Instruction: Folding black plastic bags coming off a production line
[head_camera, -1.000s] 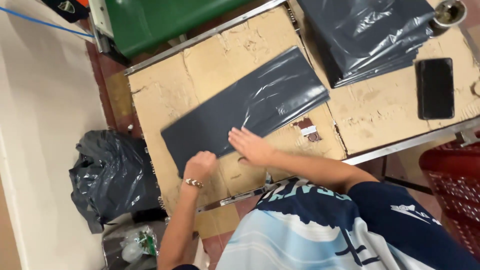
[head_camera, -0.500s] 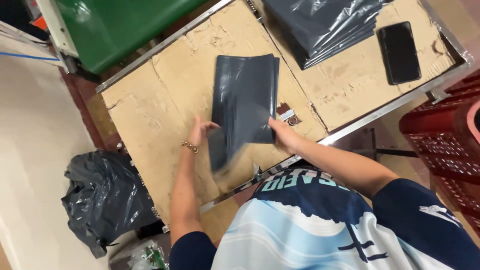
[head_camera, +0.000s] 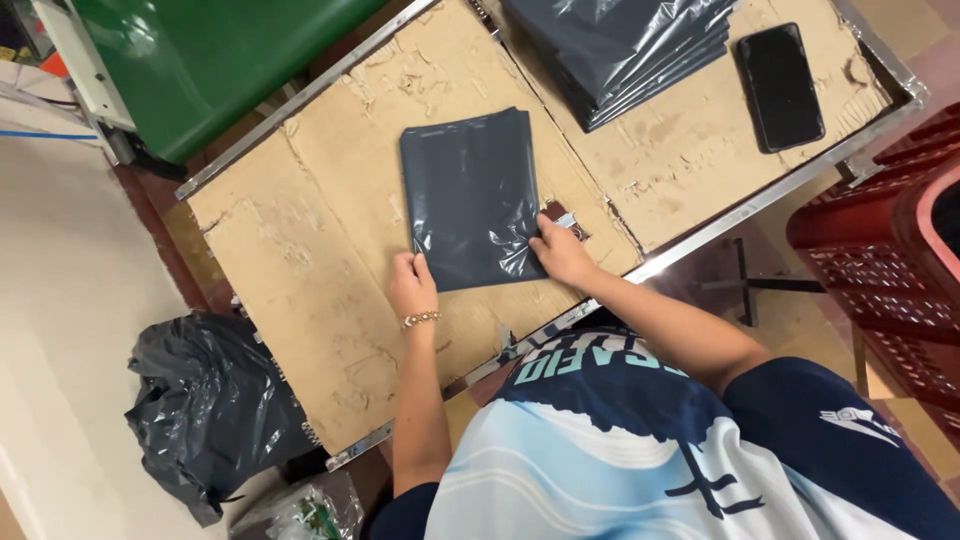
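A person presses a folded dark grey plastic mailer bag (head_camera: 470, 200) flat on the cardboard-covered tabletop (head_camera: 300, 250), the left hand (head_camera: 412, 285) resting open-fingered at its near left corner, gripping nothing. The right hand (head_camera: 560, 250) pinches the bag's near right edge. The fold looks made; smoothing the wrinkled corner appears to call for even pressure.

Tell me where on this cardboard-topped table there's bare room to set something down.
The widest bare patch of cardboard runs from the table's left edge to the folded grey bag, which both the left hand and right hand touch. A smaller patch lies between the bag stack and the black phone. The far right end is crowded.
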